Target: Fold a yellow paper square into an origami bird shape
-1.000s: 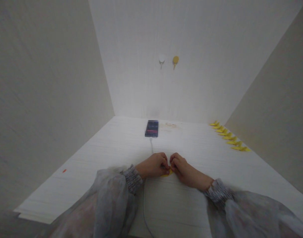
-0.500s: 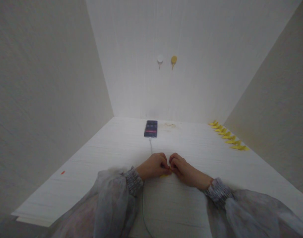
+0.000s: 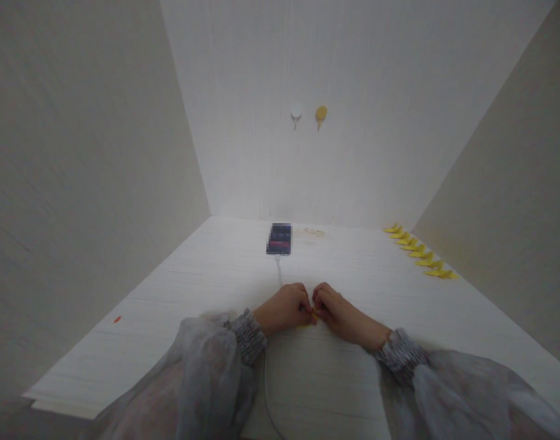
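Note:
My left hand [image 3: 284, 308] and my right hand [image 3: 338, 311] meet knuckle to knuckle low on the white table [image 3: 192, 293]. Both have their fingers curled and pinched on a small yellow folded paper piece [image 3: 308, 319], which is mostly hidden under the fingers. Sheer grey sleeves cover both forearms.
A phone [image 3: 279, 238] lies flat beyond the hands, its white cable [image 3: 280, 272] running toward me under the left wrist. Several yellow folded paper pieces [image 3: 419, 250] line the right wall. Two small hooks, white [image 3: 296, 114] and yellow [image 3: 321, 114], hang on the back wall. A red speck [image 3: 117, 319] lies left.
The hands have stayed in place, with only slight finger shifts on the yellow piece; less of it shows now than a second ago.

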The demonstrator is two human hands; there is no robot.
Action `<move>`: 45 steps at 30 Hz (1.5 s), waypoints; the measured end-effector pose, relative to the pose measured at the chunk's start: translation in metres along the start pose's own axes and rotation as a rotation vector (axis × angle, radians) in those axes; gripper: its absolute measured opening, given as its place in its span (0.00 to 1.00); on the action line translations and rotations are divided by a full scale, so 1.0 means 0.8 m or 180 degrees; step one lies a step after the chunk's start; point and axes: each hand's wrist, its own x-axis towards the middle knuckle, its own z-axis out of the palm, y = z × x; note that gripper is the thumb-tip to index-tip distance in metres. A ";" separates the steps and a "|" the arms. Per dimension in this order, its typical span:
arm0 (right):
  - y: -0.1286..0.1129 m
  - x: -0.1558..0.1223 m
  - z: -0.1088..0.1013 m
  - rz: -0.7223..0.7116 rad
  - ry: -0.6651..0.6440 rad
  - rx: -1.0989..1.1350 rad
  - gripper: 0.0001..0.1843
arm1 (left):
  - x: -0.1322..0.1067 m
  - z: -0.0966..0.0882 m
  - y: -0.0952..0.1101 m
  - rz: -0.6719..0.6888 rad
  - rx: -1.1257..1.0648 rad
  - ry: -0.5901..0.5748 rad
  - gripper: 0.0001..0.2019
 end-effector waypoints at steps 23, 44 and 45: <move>0.018 0.008 -0.003 0.0489 -0.0139 0.0887 0.07 | -0.008 0.000 -0.003 0.0037 -0.0048 0.0062 0.09; -0.001 0.009 0.004 0.0761 0.0156 -0.0013 0.10 | 0.001 -0.005 0.000 0.0104 -0.0047 -0.0061 0.09; -0.002 0.010 0.004 0.0761 0.0161 -0.0068 0.10 | 0.002 -0.004 -0.001 0.0122 -0.0061 -0.0050 0.09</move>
